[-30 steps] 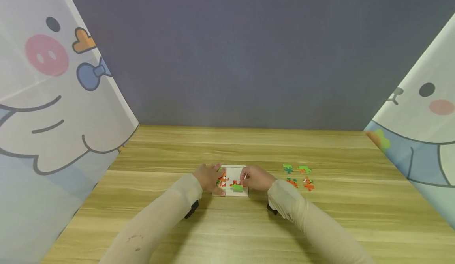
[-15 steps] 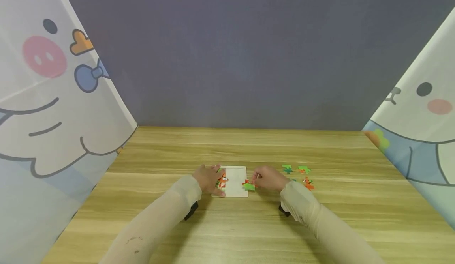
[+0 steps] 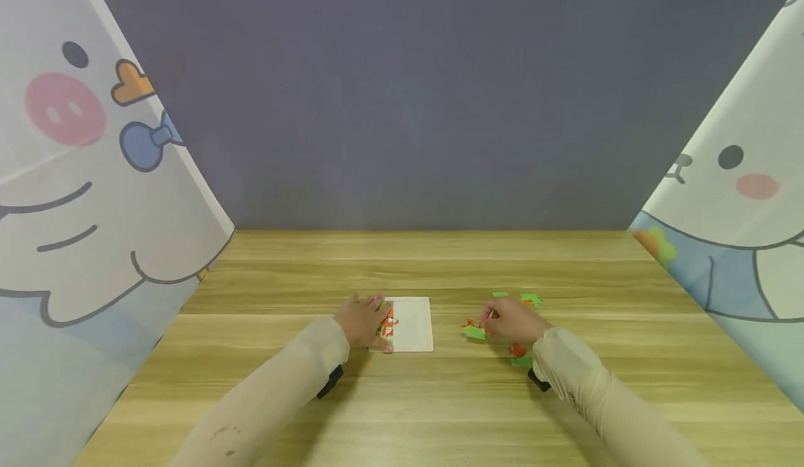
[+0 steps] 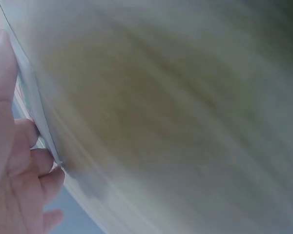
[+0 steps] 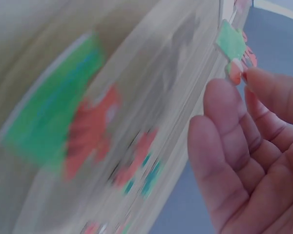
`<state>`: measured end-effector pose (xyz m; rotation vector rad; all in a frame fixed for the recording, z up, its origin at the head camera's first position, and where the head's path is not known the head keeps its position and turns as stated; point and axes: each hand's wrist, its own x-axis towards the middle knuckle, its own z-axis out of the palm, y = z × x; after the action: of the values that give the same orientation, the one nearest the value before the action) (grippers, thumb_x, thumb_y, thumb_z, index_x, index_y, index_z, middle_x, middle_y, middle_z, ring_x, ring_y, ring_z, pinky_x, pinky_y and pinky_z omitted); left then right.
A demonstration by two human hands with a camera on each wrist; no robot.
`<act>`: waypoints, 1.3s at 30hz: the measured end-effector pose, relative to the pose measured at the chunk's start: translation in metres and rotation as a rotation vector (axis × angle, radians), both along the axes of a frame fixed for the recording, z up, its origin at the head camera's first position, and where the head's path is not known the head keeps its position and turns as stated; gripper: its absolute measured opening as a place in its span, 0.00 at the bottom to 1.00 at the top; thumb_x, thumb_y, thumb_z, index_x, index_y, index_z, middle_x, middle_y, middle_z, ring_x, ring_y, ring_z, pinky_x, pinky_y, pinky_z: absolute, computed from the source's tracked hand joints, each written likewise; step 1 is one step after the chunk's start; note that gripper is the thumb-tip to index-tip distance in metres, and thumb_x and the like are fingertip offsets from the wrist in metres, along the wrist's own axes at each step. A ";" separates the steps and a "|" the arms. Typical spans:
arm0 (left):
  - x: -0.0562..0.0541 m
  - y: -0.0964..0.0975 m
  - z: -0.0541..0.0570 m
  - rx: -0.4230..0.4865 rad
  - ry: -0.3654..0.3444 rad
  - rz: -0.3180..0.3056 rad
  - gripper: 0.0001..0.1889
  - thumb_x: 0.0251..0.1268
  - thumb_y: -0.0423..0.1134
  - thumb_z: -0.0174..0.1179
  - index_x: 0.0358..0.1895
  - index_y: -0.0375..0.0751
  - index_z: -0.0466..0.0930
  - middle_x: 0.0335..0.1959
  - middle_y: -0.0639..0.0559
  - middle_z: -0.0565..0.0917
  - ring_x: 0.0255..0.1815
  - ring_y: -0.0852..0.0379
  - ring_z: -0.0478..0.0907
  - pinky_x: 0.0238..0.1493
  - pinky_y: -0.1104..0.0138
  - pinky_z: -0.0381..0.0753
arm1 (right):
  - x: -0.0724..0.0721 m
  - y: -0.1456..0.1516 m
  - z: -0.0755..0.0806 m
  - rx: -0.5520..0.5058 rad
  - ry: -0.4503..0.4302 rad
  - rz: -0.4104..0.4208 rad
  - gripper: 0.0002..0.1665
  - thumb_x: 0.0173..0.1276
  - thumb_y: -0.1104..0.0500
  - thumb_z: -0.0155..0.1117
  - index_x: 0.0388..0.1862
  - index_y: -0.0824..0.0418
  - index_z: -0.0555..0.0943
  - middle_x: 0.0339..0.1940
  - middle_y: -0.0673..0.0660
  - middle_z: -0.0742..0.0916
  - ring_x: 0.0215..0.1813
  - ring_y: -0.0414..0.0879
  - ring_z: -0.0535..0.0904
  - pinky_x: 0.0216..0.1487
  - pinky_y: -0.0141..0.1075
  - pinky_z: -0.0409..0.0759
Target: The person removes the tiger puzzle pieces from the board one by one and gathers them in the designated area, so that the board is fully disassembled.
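The fingers of the right hand [image 3: 514,320] pinch a green-and-red puzzle piece [image 3: 474,332] well to the right of a white board [image 3: 414,327], while the left hand's [image 3: 360,322] spread fingers rest on that board's left side, beside an orange picture section [image 3: 388,323]. Around the right hand, a loose green-and-red piece [image 3: 520,361] lies nearer the person and a mostly green piece [image 3: 531,299] farther off, both on the wooden table [image 3: 402,411].

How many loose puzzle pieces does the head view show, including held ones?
4: held piece in the right hand; left piece and right piece beyond it; near piece below it in view. Others may be hidden.
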<state>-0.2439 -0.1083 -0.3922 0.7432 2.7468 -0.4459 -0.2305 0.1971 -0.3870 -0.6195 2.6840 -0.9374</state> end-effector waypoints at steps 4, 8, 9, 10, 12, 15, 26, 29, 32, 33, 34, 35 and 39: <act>0.000 0.002 -0.001 -0.028 0.007 0.014 0.47 0.63 0.72 0.52 0.78 0.46 0.58 0.78 0.47 0.60 0.77 0.53 0.59 0.76 0.52 0.58 | 0.004 0.019 0.002 0.004 0.005 -0.028 0.05 0.70 0.69 0.59 0.34 0.63 0.80 0.23 0.51 0.81 0.22 0.40 0.71 0.24 0.33 0.71; -0.001 0.004 0.001 -0.059 0.018 0.018 0.48 0.63 0.73 0.50 0.79 0.46 0.56 0.79 0.48 0.59 0.78 0.53 0.58 0.76 0.52 0.58 | 0.009 0.038 0.005 -0.001 0.006 -0.068 0.05 0.71 0.69 0.58 0.34 0.64 0.79 0.19 0.51 0.78 0.20 0.42 0.69 0.26 0.35 0.71; -0.002 0.004 0.000 -0.059 0.017 0.017 0.48 0.63 0.73 0.50 0.79 0.47 0.56 0.79 0.48 0.58 0.78 0.53 0.58 0.75 0.52 0.58 | 0.010 0.042 0.005 -0.004 0.006 -0.073 0.05 0.71 0.69 0.57 0.34 0.64 0.78 0.19 0.51 0.78 0.20 0.42 0.69 0.26 0.35 0.70; -0.002 0.004 0.001 -0.059 0.018 0.015 0.48 0.63 0.73 0.50 0.79 0.47 0.55 0.79 0.48 0.58 0.78 0.53 0.58 0.75 0.52 0.58 | 0.011 0.046 0.006 -0.007 0.004 -0.082 0.05 0.71 0.69 0.57 0.34 0.64 0.78 0.17 0.51 0.77 0.20 0.42 0.68 0.26 0.35 0.70; -0.002 0.004 0.000 -0.054 0.017 0.010 0.48 0.63 0.73 0.50 0.79 0.46 0.54 0.79 0.48 0.58 0.78 0.54 0.58 0.75 0.52 0.59 | 0.014 0.053 0.006 -0.016 0.001 -0.100 0.06 0.70 0.70 0.56 0.33 0.64 0.78 0.16 0.51 0.77 0.19 0.41 0.67 0.26 0.34 0.69; -0.002 0.003 0.000 -0.043 0.015 0.011 0.50 0.62 0.73 0.51 0.80 0.45 0.54 0.79 0.47 0.58 0.78 0.54 0.58 0.75 0.53 0.59 | 0.016 0.064 0.007 -0.014 0.007 -0.122 0.05 0.70 0.70 0.57 0.33 0.65 0.78 0.17 0.52 0.77 0.18 0.40 0.67 0.24 0.34 0.69; -0.001 -0.002 0.002 -0.050 -0.010 -0.089 0.40 0.63 0.70 0.47 0.79 0.72 0.49 0.82 0.61 0.47 0.80 0.50 0.50 0.74 0.47 0.59 | 0.025 0.091 0.011 -0.017 0.000 -0.163 0.04 0.69 0.70 0.56 0.34 0.67 0.78 0.17 0.53 0.79 0.17 0.39 0.68 0.23 0.33 0.71; -0.001 -0.003 0.003 -0.052 -0.031 -0.097 0.40 0.64 0.70 0.46 0.79 0.72 0.49 0.82 0.63 0.47 0.81 0.51 0.49 0.74 0.47 0.59 | 0.026 0.097 0.010 -0.019 0.007 -0.164 0.04 0.69 0.70 0.56 0.34 0.68 0.78 0.17 0.53 0.79 0.17 0.37 0.68 0.22 0.32 0.71; -0.002 -0.003 0.002 -0.047 -0.058 -0.090 0.40 0.64 0.69 0.47 0.79 0.71 0.48 0.82 0.63 0.47 0.81 0.52 0.49 0.74 0.46 0.58 | 0.028 0.104 0.008 -0.024 0.014 -0.153 0.04 0.70 0.70 0.56 0.34 0.68 0.78 0.18 0.52 0.79 0.18 0.36 0.68 0.21 0.31 0.70; -0.003 -0.003 0.001 -0.046 -0.066 -0.085 0.40 0.64 0.69 0.47 0.79 0.71 0.48 0.82 0.63 0.47 0.81 0.53 0.48 0.75 0.46 0.58 | 0.029 0.107 0.007 -0.028 0.015 -0.150 0.04 0.70 0.70 0.57 0.34 0.68 0.78 0.18 0.52 0.79 0.17 0.36 0.67 0.21 0.31 0.70; -0.003 -0.002 0.001 -0.048 -0.072 -0.081 0.40 0.64 0.69 0.46 0.80 0.72 0.47 0.82 0.64 0.47 0.81 0.54 0.48 0.75 0.45 0.57 | 0.030 0.109 0.006 -0.033 0.015 -0.143 0.04 0.70 0.71 0.57 0.34 0.68 0.78 0.18 0.53 0.78 0.18 0.36 0.67 0.21 0.31 0.70; -0.004 -0.002 0.000 -0.049 -0.077 -0.079 0.40 0.64 0.69 0.46 0.79 0.72 0.47 0.82 0.64 0.47 0.81 0.54 0.48 0.75 0.45 0.57 | 0.031 0.111 0.005 -0.039 0.010 -0.136 0.04 0.70 0.71 0.57 0.34 0.68 0.78 0.18 0.53 0.78 0.18 0.36 0.67 0.21 0.31 0.70; -0.004 0.000 -0.002 -0.041 -0.106 -0.077 0.41 0.64 0.70 0.47 0.80 0.72 0.47 0.82 0.63 0.47 0.81 0.53 0.47 0.75 0.46 0.57 | 0.036 0.119 0.002 -0.061 -0.038 -0.129 0.04 0.71 0.71 0.56 0.35 0.69 0.77 0.19 0.53 0.78 0.19 0.36 0.68 0.21 0.31 0.70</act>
<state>-0.2480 -0.1081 -0.3940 0.8396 2.6099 -0.4631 -0.1941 0.3161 -0.3850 -0.4396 2.6968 -1.0563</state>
